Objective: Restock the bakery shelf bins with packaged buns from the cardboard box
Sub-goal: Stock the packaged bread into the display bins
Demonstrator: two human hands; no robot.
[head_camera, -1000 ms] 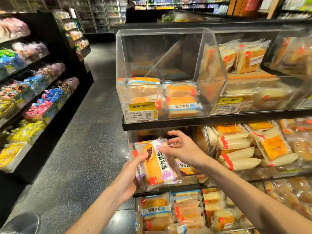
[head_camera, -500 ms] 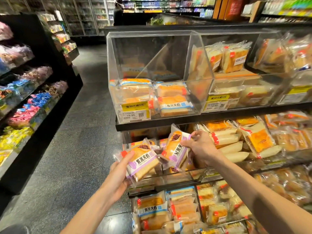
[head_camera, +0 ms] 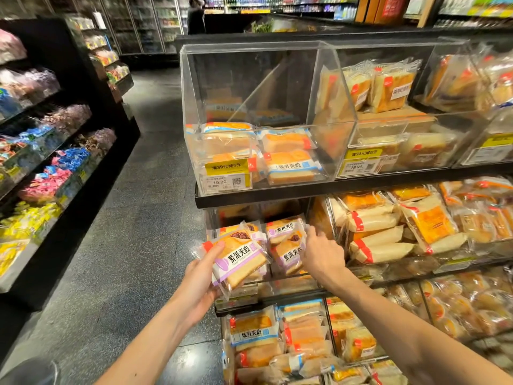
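at the middle shelf bin, restocking partway done
left hand (head_camera: 200, 282) grips one purple-label packaged bun (head_camera: 238, 262) just in front of the middle bin (head_camera: 280, 285); right hand (head_camera: 322, 257) touches the like packs (head_camera: 286, 233) already inside, and i cannot tell if it pinches one. upper bin (head_camera: 249, 87) looks thinly filled, so more seems left; no cardboard box in view.

Counting 2 hands in shot: left hand (head_camera: 200, 284), right hand (head_camera: 322, 257). Seeing 4 purple-label bun packs (head_camera: 287, 254): one sitting in the left hand, three lying in the middle-shelf bin (head_camera: 294, 286). Showing at the front of the top-left clear bin (head_camera: 249, 79): 4 blue-label packs (head_camera: 291, 166). Running along the top shelf (head_camera: 277, 197): 3 yellow promo tags (head_camera: 226, 165). Standing far down the aisle: 1 person (head_camera: 195, 15). Deeper stock blurring out, not counting it
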